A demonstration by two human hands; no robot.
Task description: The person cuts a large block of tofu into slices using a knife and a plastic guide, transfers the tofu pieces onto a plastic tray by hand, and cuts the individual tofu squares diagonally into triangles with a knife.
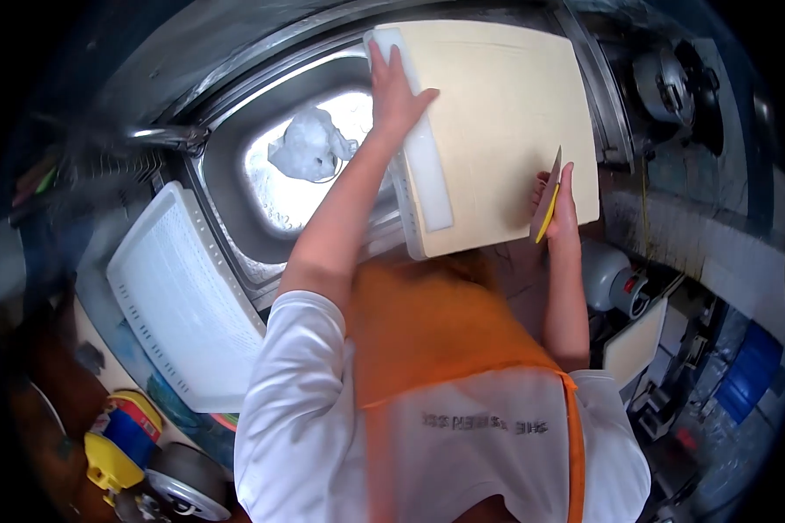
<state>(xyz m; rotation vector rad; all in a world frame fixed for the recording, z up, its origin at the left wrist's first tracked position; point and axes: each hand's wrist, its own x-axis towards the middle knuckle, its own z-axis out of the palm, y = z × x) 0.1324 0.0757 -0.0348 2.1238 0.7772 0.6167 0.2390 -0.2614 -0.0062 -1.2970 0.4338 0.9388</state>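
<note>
A large cream cutting board (506,122) lies beside the sink. Along its left edge rests a long white block (429,174). My left hand (397,96) lies on the upper part of this block with its fingers spread and the thumb reaching over the board. Over the right part of the board, my right hand (560,205) grips a knife (547,209) with a yellow handle, its blade pointing up and away from me. The knife is apart from the white block.
In the metal sink (227,166) sits a crumpled whitish plastic bag (310,144). A white perforated basket (183,296) stands left of it. A yellow bottle (118,444) and a pot (187,479) are at lower left. Another pot (663,83) is at upper right, a gas cylinder (606,275) below.
</note>
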